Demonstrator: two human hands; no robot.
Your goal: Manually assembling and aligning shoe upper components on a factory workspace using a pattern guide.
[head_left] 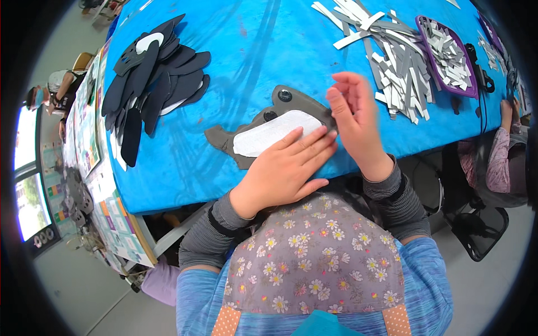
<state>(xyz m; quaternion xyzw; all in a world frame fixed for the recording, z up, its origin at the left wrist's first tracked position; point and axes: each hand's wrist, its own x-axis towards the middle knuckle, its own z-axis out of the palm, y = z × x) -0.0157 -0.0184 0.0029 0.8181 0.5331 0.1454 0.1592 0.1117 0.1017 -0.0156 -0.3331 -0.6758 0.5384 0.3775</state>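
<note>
A dark grey, curved cut-out piece (227,140), like a shoe upper, lies on the blue-covered table in front of me. It carries two round black studs and a long white patch (263,137). My left hand (288,168) lies flat across the patch's right part, fingers stretched out and thumb apart. Just above the piece's right end is my right hand (358,117), raised, its fingers loosely bent and the thumb apart from them. Nothing shows between those fingers, which are slightly blurred. The left hand covers part of the piece's lower edge.
Dark, flat, sole-shaped pieces (168,73) are heaped at the left of the blue cover (241,50). White and grey strips (400,67) lie piled at the right, beside a purple basket (473,89) of short strips. Another person's sleeve (499,159) shows at the far right.
</note>
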